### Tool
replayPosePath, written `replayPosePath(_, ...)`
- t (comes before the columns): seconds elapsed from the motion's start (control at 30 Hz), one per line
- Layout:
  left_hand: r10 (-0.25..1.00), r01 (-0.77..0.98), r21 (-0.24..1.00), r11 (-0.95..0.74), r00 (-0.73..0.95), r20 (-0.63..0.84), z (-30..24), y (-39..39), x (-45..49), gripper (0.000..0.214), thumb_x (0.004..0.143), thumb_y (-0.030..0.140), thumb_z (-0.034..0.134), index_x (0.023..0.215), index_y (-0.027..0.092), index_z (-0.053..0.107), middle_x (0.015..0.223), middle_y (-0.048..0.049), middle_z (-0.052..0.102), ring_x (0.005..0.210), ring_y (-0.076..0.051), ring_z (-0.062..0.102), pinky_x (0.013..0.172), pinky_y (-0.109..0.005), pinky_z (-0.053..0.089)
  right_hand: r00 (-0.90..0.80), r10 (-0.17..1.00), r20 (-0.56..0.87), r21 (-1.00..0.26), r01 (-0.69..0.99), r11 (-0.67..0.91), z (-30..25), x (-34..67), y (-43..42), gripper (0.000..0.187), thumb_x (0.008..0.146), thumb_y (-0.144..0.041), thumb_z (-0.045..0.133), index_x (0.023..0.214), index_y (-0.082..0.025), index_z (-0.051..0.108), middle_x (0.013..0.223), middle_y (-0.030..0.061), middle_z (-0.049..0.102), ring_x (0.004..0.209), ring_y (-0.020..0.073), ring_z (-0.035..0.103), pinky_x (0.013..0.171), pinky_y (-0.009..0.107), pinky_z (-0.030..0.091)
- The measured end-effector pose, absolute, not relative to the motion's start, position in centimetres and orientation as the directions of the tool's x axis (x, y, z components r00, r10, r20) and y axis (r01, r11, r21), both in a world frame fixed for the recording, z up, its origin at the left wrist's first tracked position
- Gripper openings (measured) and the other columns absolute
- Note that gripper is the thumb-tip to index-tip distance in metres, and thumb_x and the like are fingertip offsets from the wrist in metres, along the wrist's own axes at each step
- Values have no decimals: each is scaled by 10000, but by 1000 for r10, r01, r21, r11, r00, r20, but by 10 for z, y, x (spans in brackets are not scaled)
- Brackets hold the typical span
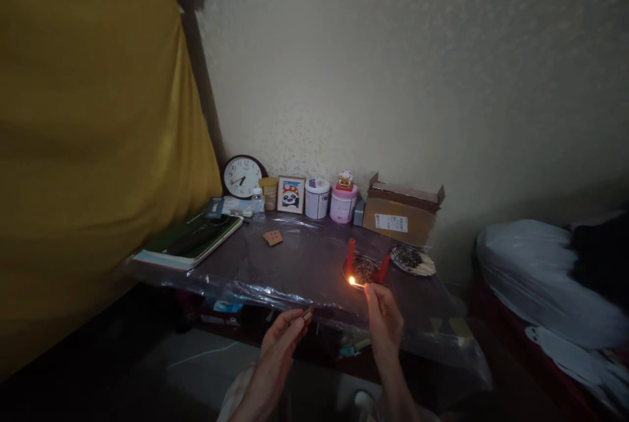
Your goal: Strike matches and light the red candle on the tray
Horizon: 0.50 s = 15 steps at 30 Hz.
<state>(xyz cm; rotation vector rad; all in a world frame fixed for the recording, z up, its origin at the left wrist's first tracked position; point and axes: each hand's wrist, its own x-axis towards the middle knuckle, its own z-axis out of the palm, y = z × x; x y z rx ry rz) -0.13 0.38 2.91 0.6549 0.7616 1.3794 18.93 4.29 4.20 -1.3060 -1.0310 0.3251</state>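
My right hand [384, 318] is closed in a pinch on a lit match [360, 286], its flame pointing left. That flame burns at the near left edge of a small round plate [364, 270] with dark bits in it. One red candle [350, 253] stands upright at the plate's left, and a second red candle [384, 268] leans at its right. No flame shows on either candle's top. Lower and to the left, in front of the table edge, my left hand [281, 338] is closed on a small brown matchbox-like piece [307, 313], mostly hidden by the fingers.
The table [295, 265] has a clear plastic cover. A dish [411, 260] holds matchsticks, many dark-tipped, near an open cardboard box [403, 212]. Along the wall stand tins [317, 199], a framed panda picture [291, 195] and a clock [242, 177]. Books [191, 245] lie left; a brown card [272, 237] lies mid-table.
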Motion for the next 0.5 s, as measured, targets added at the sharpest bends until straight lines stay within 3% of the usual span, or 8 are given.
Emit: replayPosePath(0.5,996,-589,803,88,40,-80,26,4,-2,224,720,302,674,894,162,676,968,-98,711,958,-213,622,898,-321,426,589,721,365,-931,241,275,38,191,48,259,716,-425,622,766,-176,673,753,36,681,734,192,603,691,307,463)
